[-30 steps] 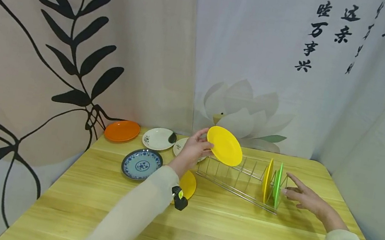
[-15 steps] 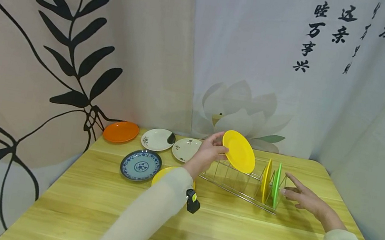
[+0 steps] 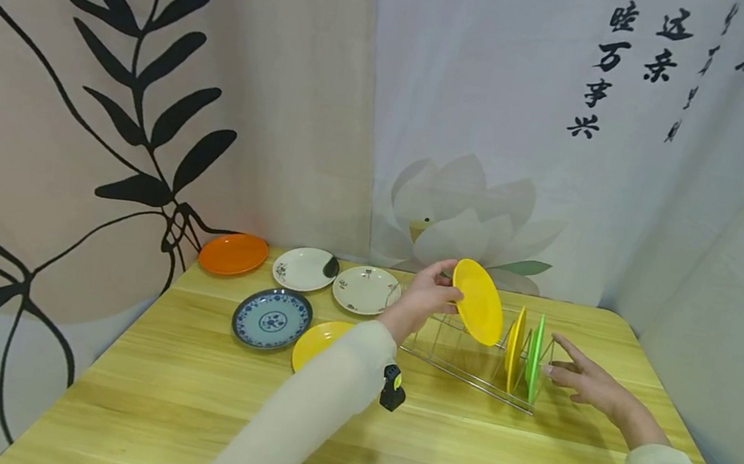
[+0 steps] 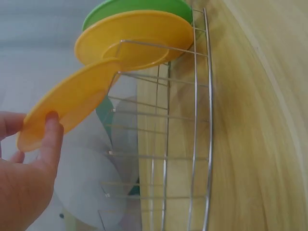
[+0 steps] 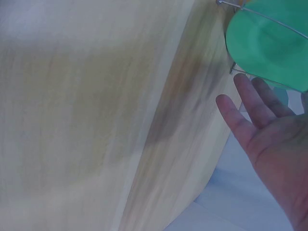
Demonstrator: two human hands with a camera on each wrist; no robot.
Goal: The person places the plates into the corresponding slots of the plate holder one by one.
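My left hand (image 3: 425, 299) pinches the rim of a yellow plate (image 3: 479, 304), thumb on one face and fingers behind. The plate is tilted, over the wire dish rack (image 3: 445, 369). In the left wrist view its far edge overlaps the top of the rack beside a second yellow plate (image 4: 139, 38), which stands in a slot. Right behind that one stands a green plate (image 3: 534, 359) at the rack's right end. My right hand (image 3: 598, 391) is at that end, fingers extended, fingertips right by the rack's end wire near the green plate (image 5: 269, 45).
On the table's left lie an orange plate (image 3: 233, 254), two white patterned plates (image 3: 303, 270) (image 3: 363, 291), a blue patterned plate (image 3: 273, 319) and another yellow plate (image 3: 318, 343), partly behind my left sleeve. A printed curtain (image 3: 292, 90) hangs behind the table.
My left hand has carried the yellow plate rightward along the rack, towards the standing plates, and turned it more edge-on. The right hand has stayed at the rack's end.
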